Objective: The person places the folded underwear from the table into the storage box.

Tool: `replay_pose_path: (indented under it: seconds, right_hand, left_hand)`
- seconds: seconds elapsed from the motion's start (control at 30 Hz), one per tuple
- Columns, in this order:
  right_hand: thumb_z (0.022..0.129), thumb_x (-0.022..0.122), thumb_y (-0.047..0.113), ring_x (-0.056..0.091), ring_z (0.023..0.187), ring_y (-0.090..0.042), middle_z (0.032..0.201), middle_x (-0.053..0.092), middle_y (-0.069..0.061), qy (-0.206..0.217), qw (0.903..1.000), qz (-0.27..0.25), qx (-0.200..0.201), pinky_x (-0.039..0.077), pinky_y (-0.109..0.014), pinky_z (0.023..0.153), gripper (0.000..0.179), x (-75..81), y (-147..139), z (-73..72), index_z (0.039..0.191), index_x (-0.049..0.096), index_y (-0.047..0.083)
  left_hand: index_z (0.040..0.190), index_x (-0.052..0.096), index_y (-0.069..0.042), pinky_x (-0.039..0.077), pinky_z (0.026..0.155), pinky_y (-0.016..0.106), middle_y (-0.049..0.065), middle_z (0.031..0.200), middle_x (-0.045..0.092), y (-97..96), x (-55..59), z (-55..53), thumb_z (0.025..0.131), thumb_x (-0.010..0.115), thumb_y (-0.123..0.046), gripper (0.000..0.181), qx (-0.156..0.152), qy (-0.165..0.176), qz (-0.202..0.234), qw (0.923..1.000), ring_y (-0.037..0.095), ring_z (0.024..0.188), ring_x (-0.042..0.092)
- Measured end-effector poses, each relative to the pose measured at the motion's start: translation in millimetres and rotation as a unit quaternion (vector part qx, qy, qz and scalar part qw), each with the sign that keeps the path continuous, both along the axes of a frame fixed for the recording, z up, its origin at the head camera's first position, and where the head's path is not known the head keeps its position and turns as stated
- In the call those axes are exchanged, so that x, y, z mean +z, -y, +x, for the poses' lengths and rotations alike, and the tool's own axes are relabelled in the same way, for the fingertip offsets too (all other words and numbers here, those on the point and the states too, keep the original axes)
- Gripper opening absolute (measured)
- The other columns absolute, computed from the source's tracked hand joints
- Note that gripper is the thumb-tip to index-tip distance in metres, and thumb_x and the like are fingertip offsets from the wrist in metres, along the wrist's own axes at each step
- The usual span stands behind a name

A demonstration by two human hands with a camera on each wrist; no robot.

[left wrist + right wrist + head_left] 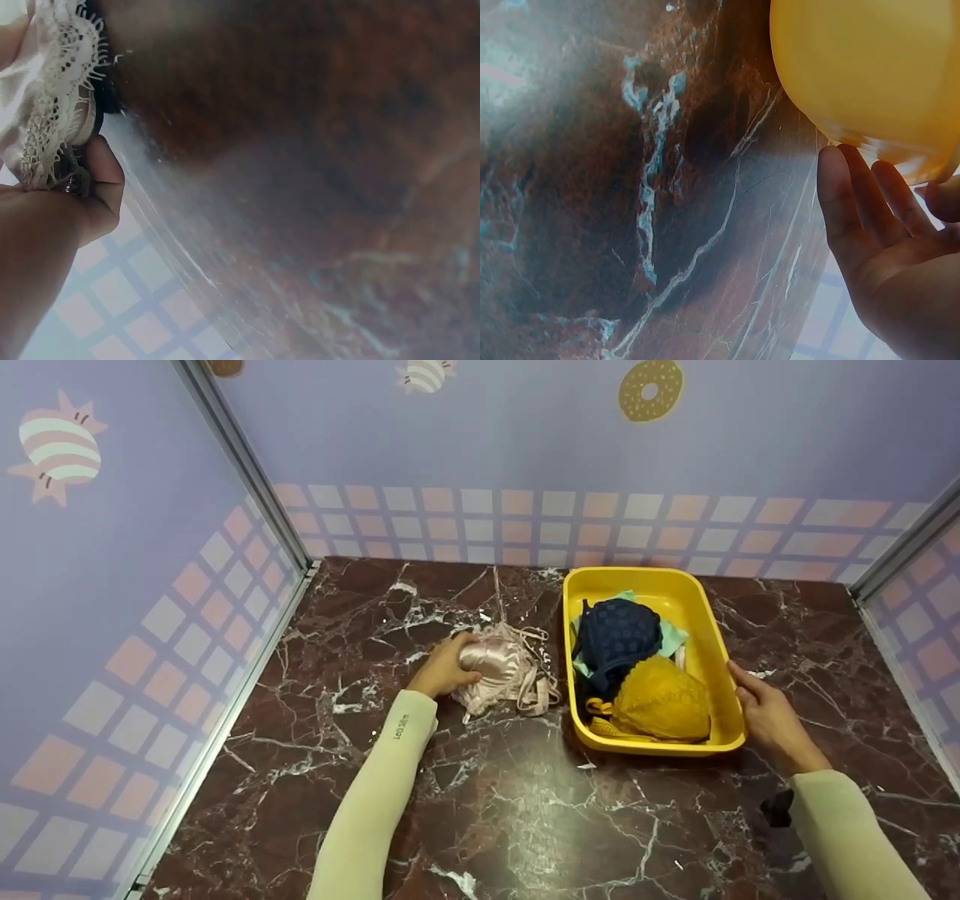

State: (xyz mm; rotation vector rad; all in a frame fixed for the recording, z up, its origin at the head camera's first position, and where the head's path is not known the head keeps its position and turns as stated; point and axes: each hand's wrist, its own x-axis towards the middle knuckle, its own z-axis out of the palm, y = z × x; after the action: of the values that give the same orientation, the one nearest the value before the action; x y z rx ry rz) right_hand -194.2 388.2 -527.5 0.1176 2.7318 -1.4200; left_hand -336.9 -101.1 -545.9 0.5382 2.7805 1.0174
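A pale pink satin bra [495, 666] with lace trim and thin straps lies on the dark marbled table. My left hand [452, 666] grips the bra's left cup, thumb and fingers on either side of it. Close up in the left wrist view, curled fingertips hold the white-looking lace edge [64, 97]. To the right stands a yellow plastic tub [645, 748]. Against its right outer side my right hand [772, 720] rests with extended fingers, seen touching the yellow wall in the right wrist view. Inside are a navy bra [622, 634] and a mustard-yellow lace bra [664, 701].
Mint green fabric [673, 639] shows beneath the navy bra in the tub. Purple panels with candy and tile prints enclose the table [525, 810] at the back, left and right. A small black object [778, 808] is beside the right sleeve.
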Motion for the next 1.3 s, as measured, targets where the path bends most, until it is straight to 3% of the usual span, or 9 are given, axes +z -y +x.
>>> replay_pose_path:
  seconds: [0.2, 0.37, 0.43, 0.6, 0.8, 0.93, 1.07, 1.2, 1.3]
  right_hand:
    - [0.104, 0.030, 0.024, 0.037, 0.118, -0.031, 0.150, 0.024, -0.019, 0.004, 0.9998, -0.017, 0.000, 0.035, -0.013, 0.078, 0.048, -0.6, -0.2, 0.4, 0.151, 0.020, 0.020]
    - [0.104, 0.029, 0.026, 0.027, 0.132, -0.037, 0.152, 0.020, -0.018, 0.013, 0.9998, -0.011, 0.006, 0.033, -0.039, 0.097, 0.049, 0.0, -1.8, 0.3, 0.151, 0.017, 0.020]
    - [0.104, 0.029, 0.026, 0.023, 0.134, -0.038, 0.152, 0.019, -0.017, 0.012, 0.9999, -0.001, 0.007, 0.030, -0.042, 0.098, 0.049, 0.3, -2.4, 0.1, 0.151, 0.017, 0.019]
    - [0.104, 0.030, 0.026, 0.032, 0.127, -0.034, 0.151, 0.022, -0.019, 0.009, 0.9999, -0.001, 0.004, 0.033, -0.019, 0.082, 0.048, -0.9, -2.1, 0.1, 0.151, 0.019, 0.020]
    - [0.104, 0.029, 0.027, 0.030, 0.129, -0.033, 0.151, 0.021, -0.019, 0.015, 0.9998, -0.010, -0.002, 0.033, -0.019, 0.086, 0.048, -1.1, -1.6, 0.6, 0.151, 0.018, 0.021]
    - [0.104, 0.029, 0.026, 0.027, 0.131, -0.034, 0.152, 0.020, -0.019, 0.017, 0.9996, -0.022, -0.001, 0.032, -0.035, 0.100, 0.049, -0.7, -1.1, 0.3, 0.151, 0.017, 0.020]
    - [0.104, 0.029, 0.026, 0.025, 0.132, -0.036, 0.152, 0.020, -0.019, 0.010, 0.9997, -0.024, -0.001, 0.028, -0.049, 0.102, 0.048, -1.2, -0.1, 0.2, 0.151, 0.018, 0.020]
    - [0.104, 0.029, 0.027, 0.026, 0.132, -0.035, 0.152, 0.020, -0.018, 0.008, 0.9998, -0.018, 0.001, 0.032, -0.037, 0.100, 0.048, -1.4, -0.6, 1.1, 0.151, 0.018, 0.021]
    - [0.104, 0.029, 0.026, 0.033, 0.127, -0.036, 0.151, 0.022, -0.018, -0.002, 1.0000, -0.005, 0.007, 0.037, -0.022, 0.089, 0.048, -1.5, -1.3, 1.6, 0.151, 0.019, 0.019]
  left_hand:
    - [0.127, 0.053, -0.011, 0.040, 0.093, 0.041, 0.016, 0.122, 0.056, -4.9, 7.7, 0.8, 0.072, 0.079, -0.005, 0.060, 0.002, -0.010, 0.002, 0.9999, 0.029, 0.109, 0.051]
    - [0.121, 0.056, -0.011, 0.043, 0.087, 0.040, 0.016, 0.113, 0.060, -9.3, 17.9, 2.3, 0.072, 0.076, 0.002, 0.055, -0.008, -0.035, 0.010, 0.9993, 0.028, 0.100, 0.055]
    - [0.120, 0.056, -0.012, 0.043, 0.086, 0.039, 0.014, 0.113, 0.060, -10.6, 21.5, 3.0, 0.072, 0.076, 0.003, 0.054, -0.008, -0.043, 0.013, 0.9990, 0.027, 0.099, 0.055]
    - [0.121, 0.057, -0.013, 0.043, 0.088, 0.038, 0.011, 0.115, 0.060, -13.3, 31.0, 5.0, 0.071, 0.075, 0.005, 0.056, -0.003, -0.062, 0.035, 0.9974, 0.026, 0.101, 0.055]
    - [0.122, 0.058, -0.013, 0.044, 0.085, 0.038, 0.012, 0.115, 0.060, -15.5, 40.6, 7.5, 0.068, 0.073, 0.009, 0.060, -0.011, -0.082, 0.059, 0.9949, 0.027, 0.099, 0.055]
    - [0.125, 0.056, -0.013, 0.044, 0.086, 0.038, 0.014, 0.115, 0.058, -15.7, 45.3, 10.1, 0.068, 0.074, 0.007, 0.063, -0.016, -0.095, 0.056, 0.9938, 0.027, 0.100, 0.054]
    - [0.131, 0.052, -0.017, 0.043, 0.089, 0.040, 0.016, 0.115, 0.051, -14.3, 46.2, 11.8, 0.068, 0.076, 0.002, 0.070, -0.007, -0.091, 0.052, 0.9944, 0.030, 0.103, 0.051]
    - [0.130, 0.052, -0.019, 0.043, 0.091, 0.041, 0.017, 0.119, 0.043, -12.1, 44.1, 12.5, 0.069, 0.077, 0.001, 0.069, 0.001, -0.082, 0.067, 0.9944, 0.032, 0.107, 0.049]
    - [0.124, 0.058, -0.016, 0.043, 0.091, 0.039, 0.017, 0.122, 0.041, -10.5, 42.6, 12.8, 0.070, 0.077, 0.000, 0.059, -0.004, -0.082, 0.080, 0.9934, 0.032, 0.108, 0.049]
